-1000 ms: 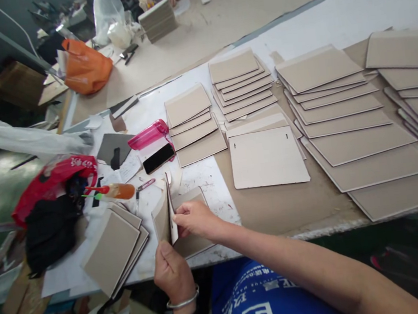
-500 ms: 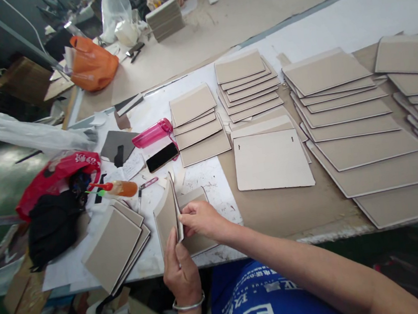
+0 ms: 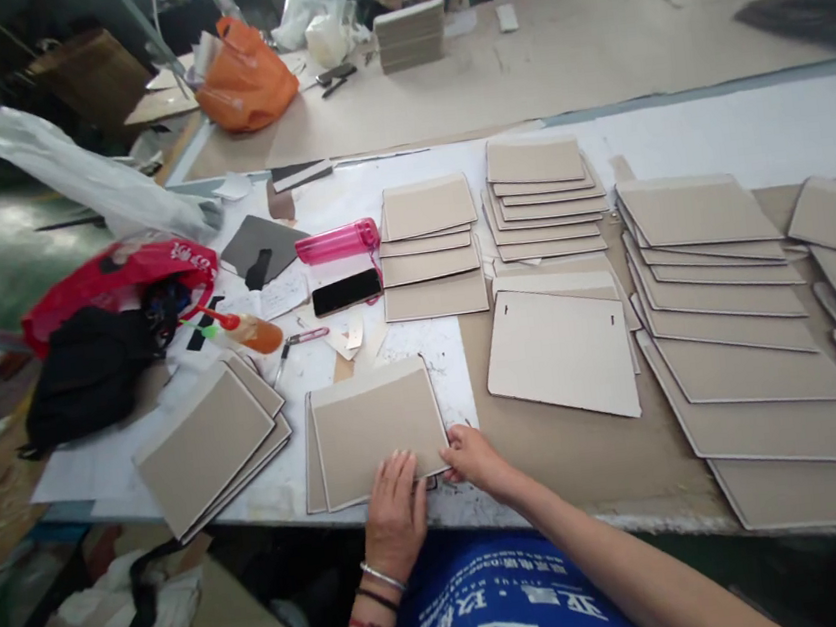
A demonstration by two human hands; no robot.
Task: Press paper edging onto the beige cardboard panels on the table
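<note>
Beige panel (image 3: pixel 373 409) lies flat at the near edge of the bench (image 3: pixel 454 365), on top of a second panel (image 3: pixel 313 466) that shows along its left side. Left hand (image 3: pixel 396 497): palm down, fingers straight and close together, resting on beige panel's near edge, not gripping. Right hand (image 3: pixel 474 456): thumb and fingertips pinching its near right corner. Fanned stack (image 3: pixel 206 438) toward bench's near left corner, slightly over the edge. Pale slotted board (image 3: pixel 562 352) to the right, back from near edge. Phone (image 3: pixel 346 292) beyond beige panel, pink bottle (image 3: pixel 336 241) just behind phone.
</note>
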